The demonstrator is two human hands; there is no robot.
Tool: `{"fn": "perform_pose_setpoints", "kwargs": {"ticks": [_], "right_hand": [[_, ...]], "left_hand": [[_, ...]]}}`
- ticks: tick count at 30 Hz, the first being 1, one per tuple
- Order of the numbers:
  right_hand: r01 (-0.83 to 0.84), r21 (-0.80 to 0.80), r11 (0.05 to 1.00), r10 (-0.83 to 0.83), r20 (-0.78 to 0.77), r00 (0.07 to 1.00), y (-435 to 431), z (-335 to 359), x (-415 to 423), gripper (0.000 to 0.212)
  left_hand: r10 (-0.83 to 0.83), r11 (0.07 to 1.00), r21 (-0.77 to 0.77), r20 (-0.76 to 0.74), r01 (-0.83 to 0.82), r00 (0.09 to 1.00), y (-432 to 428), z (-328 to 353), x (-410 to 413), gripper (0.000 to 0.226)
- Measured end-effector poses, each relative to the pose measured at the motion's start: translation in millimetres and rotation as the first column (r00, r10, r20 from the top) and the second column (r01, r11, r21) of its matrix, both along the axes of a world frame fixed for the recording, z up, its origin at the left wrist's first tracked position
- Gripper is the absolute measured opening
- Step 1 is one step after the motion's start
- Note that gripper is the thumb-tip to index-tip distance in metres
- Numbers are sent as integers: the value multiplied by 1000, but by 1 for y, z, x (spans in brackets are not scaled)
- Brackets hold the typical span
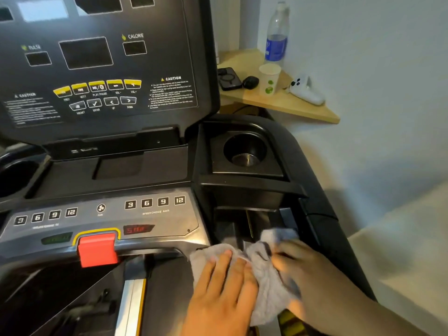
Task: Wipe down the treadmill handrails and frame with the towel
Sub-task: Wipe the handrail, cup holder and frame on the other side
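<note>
Towel [264, 270], grey and bunched, lies under both hands at the lower right corner of the treadmill console [155, 214]. The left hand [220, 294] lies flat on it, its fingers [226, 257] straight and close together, pressing the cloth down. The right hand [305, 267] is blurred, but its fingers seem to curl into a fold of the cloth and grip it. The cloth covers the edge where the grey button panel meets the black side pocket, just inside the right handrail [324, 214]. Near the left fingers, along the console's front edge, sit the red safety clip [97, 248] and the lit stop display [138, 229]. A wide sweep leftward could snag the clip and pull it loose, or press one of the speed buttons [155, 202] through the cloth. A loose corner of the towel could also drop into the gap below the pocket and catch there. Further back, the cup holder [244, 151] sits in the right rear part of the console. Beyond it a wooden corner shelf [303, 110] carries a water bottle [277, 32], a paper cup [269, 78], a phone [229, 78] and a white controller [306, 90]. A careless reach up the handrail toward that shelf edge could tip the cup. Most of the frame and rails look still to be wiped.
</note>
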State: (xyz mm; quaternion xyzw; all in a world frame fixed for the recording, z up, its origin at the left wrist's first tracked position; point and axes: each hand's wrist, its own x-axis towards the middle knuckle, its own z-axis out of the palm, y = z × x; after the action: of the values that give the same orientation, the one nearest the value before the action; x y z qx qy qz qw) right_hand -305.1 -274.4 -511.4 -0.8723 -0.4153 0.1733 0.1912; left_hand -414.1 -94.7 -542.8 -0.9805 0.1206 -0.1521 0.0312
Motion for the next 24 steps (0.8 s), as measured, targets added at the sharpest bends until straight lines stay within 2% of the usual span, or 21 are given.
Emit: {"fn": "perform_pose_setpoints", "kwargs": {"ticks": [1, 3, 5, 6, 8, 10, 11, 13, 14, 16, 17, 19, 21, 23, 24], "right_hand": [[-20, -59, 998, 21, 18, 1000, -11, 0, 0, 49], [-60, -158, 986, 58, -13, 998, -25, 4, 0, 48], [-68, -205, 976, 93, 115, 989, -34, 10, 11, 45], [3, -203, 979, 32, 169, 985, -33, 19, 18, 46], [95, 32, 995, -100, 296, 950, -26, 27, 39, 47], [179, 247, 952, -258, 334, 907, -7, 40, 64, 40], [244, 257, 935, -317, 300, 900, 6, 44, 74, 44], [332, 93, 939, -342, 126, 931, 36, 43, 81, 71], [303, -22, 953, -300, 94, 949, 51, 36, 77, 87], [243, -167, 956, -215, 172, 961, 79, 18, 63, 98], [258, -164, 952, -220, 214, 952, 91, 11, 58, 95], [323, -50, 945, -302, 241, 922, 109, 2, 63, 82], [327, 116, 938, -346, 243, 906, 120, -10, 78, 66], [322, 319, 891, -405, 243, 881, 129, -15, 86, 57], [343, 368, 865, -442, 231, 867, 134, -16, 88, 56]], "left_hand": [[35, 999, 41, -20, -34, 999, -12, -6, 3, 30], [-57, 998, -23, -73, 56, 996, -31, -14, 9, 30], [-117, 986, -137, -136, 98, 984, -30, 3, 28, 35], [-120, 978, -189, -154, 90, 981, -25, 14, 39, 47], [-82, 950, -309, -108, 45, 991, -12, 42, 59, 65], [-69, 924, -374, 51, 83, 996, 3, 68, 86, 58], [-39, 937, -341, 96, 70, 995, 13, 76, 102, 52], [66, 978, -202, 34, -58, 997, 38, 79, 127, 48], [118, 984, -126, -56, -124, 991, 49, 73, 132, 51], [164, 981, -74, -187, -180, 969, 73, 57, 127, 63], [152, 981, -83, -216, -173, 964, 82, 52, 122, 71], [105, 978, -156, -193, -136, 976, 94, 48, 116, 72], [82, 949, -285, -180, -132, 980, 96, 51, 120, 62], [86, 921, -367, -143, -133, 986, 92, 56, 131, 55], [94, 911, -389, -130, -138, 987, 88, 59, 136, 54]]}}
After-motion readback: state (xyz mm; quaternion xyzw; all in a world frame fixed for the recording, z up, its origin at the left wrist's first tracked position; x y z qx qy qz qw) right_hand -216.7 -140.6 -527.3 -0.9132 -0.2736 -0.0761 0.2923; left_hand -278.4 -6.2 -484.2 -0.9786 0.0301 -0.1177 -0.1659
